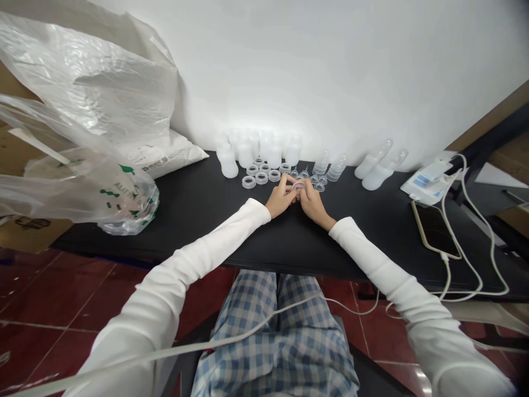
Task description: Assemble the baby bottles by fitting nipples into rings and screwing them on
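At the middle of the black table, my left hand [281, 198] and my right hand [311, 200] meet, both closed around one translucent collar ring [299, 186]. The fingers partly hide the ring, and I cannot tell whether a nipple sits inside it. Several similar collar rings [262, 177] lie just left of and beyond my left hand. Clear bottle nipples [319, 187] rest close to my right fingers, some half hidden. Behind them stand clear ridged caps [336, 167]. A group of white baby bottles [227, 159] stands along the wall.
Two capped bottles [379, 170] stand to the right. Farther right are a white box [427, 181], a phone [437, 229] and looping white cables [481, 220]. A plastic bag [124, 193] and a large white sack [136, 88] take up the left. One cable crosses my lap.
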`<state>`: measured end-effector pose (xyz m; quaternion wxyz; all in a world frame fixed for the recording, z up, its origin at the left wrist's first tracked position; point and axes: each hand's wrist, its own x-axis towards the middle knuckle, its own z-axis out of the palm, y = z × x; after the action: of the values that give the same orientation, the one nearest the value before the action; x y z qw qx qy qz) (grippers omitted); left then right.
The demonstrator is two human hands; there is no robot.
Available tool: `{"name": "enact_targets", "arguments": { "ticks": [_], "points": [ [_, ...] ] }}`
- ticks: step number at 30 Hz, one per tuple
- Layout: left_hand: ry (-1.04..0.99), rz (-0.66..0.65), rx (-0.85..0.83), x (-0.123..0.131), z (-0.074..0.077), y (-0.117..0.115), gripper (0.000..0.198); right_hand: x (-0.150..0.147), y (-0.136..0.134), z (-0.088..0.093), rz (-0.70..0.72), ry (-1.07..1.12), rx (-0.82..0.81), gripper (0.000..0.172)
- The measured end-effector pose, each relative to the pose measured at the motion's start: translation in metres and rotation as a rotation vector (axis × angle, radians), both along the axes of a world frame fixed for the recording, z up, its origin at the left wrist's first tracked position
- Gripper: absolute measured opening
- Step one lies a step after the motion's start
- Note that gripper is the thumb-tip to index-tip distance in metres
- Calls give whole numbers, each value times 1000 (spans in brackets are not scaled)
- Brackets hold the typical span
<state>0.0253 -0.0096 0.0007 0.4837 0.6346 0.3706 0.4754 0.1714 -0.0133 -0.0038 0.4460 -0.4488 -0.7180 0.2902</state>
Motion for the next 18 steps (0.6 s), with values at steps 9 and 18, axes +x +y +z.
{"name": "enact_targets", "arguments": {
  "ticks": [9, 18],
  "points": [
    [-16, 29, -59, -4, 6, 1, 19, 2, 4, -3, -3, -11, -49, 25],
    [-27, 30, 19, -9, -1, 8, 20, 2, 1, -2, 29, -2, -46, 40]
  ]
}}
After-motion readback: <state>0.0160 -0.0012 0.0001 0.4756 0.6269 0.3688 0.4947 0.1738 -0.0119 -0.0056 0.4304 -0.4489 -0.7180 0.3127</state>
